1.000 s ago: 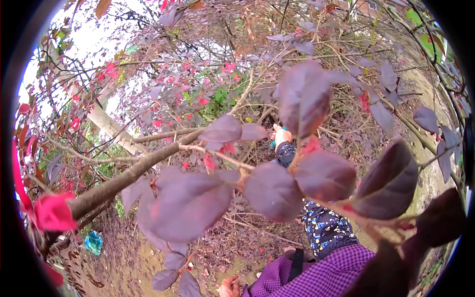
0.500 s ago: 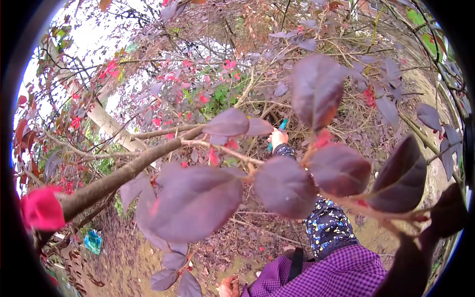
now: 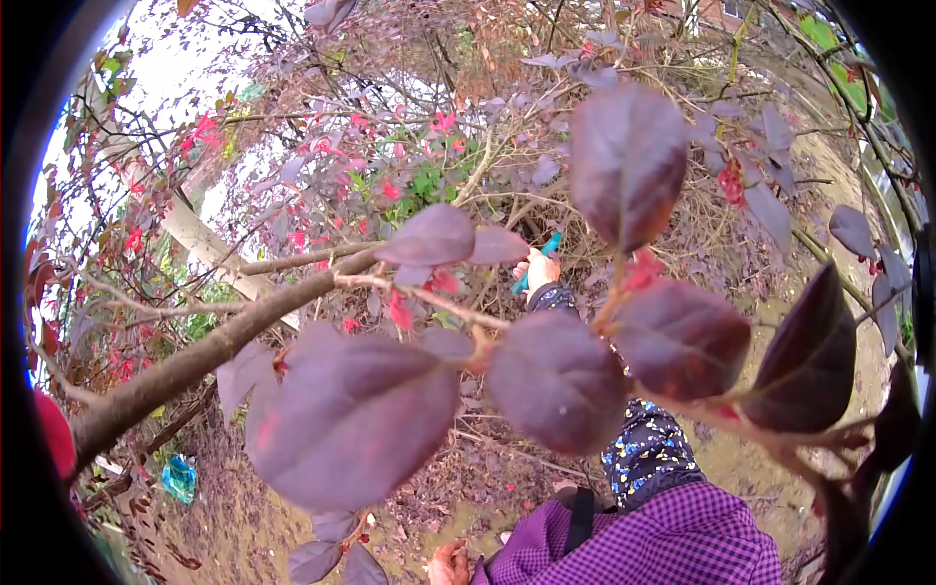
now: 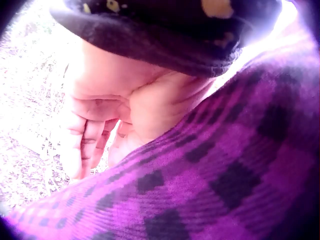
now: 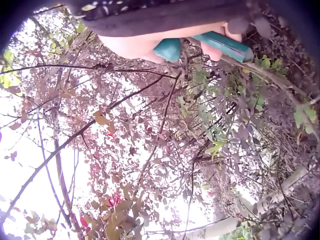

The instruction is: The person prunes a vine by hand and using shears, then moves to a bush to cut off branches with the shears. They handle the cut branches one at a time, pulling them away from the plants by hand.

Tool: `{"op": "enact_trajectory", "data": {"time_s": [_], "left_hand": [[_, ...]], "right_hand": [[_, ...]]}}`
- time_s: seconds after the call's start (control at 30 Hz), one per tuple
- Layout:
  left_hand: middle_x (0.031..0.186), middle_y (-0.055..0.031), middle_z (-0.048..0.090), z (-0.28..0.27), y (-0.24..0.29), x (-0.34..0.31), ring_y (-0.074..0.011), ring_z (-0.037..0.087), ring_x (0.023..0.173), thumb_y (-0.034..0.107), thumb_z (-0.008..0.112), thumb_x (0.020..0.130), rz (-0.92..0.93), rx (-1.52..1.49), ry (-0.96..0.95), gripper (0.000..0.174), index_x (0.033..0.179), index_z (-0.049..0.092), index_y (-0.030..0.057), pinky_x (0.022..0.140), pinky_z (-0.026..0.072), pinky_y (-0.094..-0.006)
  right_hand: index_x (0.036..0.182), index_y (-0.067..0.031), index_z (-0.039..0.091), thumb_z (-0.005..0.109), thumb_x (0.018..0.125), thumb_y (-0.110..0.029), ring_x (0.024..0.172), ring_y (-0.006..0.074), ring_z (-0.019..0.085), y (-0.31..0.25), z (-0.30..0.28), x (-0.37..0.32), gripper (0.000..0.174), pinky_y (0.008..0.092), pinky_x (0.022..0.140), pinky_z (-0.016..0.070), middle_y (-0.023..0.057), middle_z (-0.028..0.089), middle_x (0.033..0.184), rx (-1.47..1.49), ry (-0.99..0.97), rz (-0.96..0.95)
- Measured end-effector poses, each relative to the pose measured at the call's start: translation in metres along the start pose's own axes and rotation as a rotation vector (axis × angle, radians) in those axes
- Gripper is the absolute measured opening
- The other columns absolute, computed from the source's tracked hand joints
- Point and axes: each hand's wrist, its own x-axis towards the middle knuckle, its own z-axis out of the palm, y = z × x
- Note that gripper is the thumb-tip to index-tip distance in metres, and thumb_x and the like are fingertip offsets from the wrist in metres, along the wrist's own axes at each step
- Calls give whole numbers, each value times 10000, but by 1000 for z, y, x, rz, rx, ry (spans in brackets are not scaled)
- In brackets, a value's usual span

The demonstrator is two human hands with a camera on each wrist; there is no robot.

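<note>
In the head view my right hand (image 3: 538, 272), at the end of a dark flowered sleeve (image 3: 648, 444), grips a teal-handled tool (image 3: 552, 244) among the shrub's twigs. The right wrist view shows that hand (image 5: 135, 46) with fingers curled round the teal handle (image 5: 227, 46); the tool's far end is hidden. My left hand (image 3: 449, 564) hangs low beside the purple checked cloth (image 3: 624, 536). In the left wrist view this hand (image 4: 115, 100) holds nothing, its fingers loosely bent downward.
Large purple leaves (image 3: 361, 414) and a thick branch (image 3: 210, 336) cross close in front of the head camera. A pale trunk (image 3: 200, 239) leans at the left. A teal plastic piece (image 3: 179, 479) lies on the leaf-strewn ground at lower left.
My right hand has shifted slightly left, and more of the teal tool shows than a second ago. The near leaves have swayed. The left hand has hardly moved.
</note>
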Motion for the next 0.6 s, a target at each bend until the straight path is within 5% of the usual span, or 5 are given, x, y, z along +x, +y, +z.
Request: {"op": "enact_trajectory", "data": {"time_s": [0.37, 0.43, 0.5, 0.6], "left_hand": [[837, -166, 656, 3, -12, 0, -269, 647, 739, 201, 578, 843, 92, 70, 18, 213, 1000, 643, 73, 646, 505, -352], [855, -164, 656, -2, -3, 2, -283, 645, 764, 192, 575, 843, -10, -30, -43, 196, 987, 643, 79, 662, 505, -359], [864, -163, 655, -1, -6, 1, -288, 643, 780, 187, 572, 842, 6, -31, -43, 189, 982, 644, 82, 673, 504, -362], [879, -163, 653, -1, -8, 1, -297, 640, 808, 176, 568, 841, 32, -32, -43, 182, 978, 645, 86, 694, 502, -368]], "right_hand": [[891, 19, 631, 586, 833, -170, 460, 165, 517, 39, -27, 9, 203, 305, 462, 459, 60, 529, 573, -67, -127, 9], [942, 19, 640, 596, 814, -143, 471, 168, 518, 17, -20, -25, 211, 283, 483, 452, 68, 531, 586, -264, -85, -89], [882, 27, 635, 609, 810, -159, 466, 168, 512, 41, -28, 18, 201, 282, 471, 450, 69, 523, 579, -39, -180, -47], [751, 10, 586, 612, 807, -169, 460, 170, 513, 5, -19, -23, 189, 287, 452, 449, 68, 518, 574, -79, -42, -9]]}}
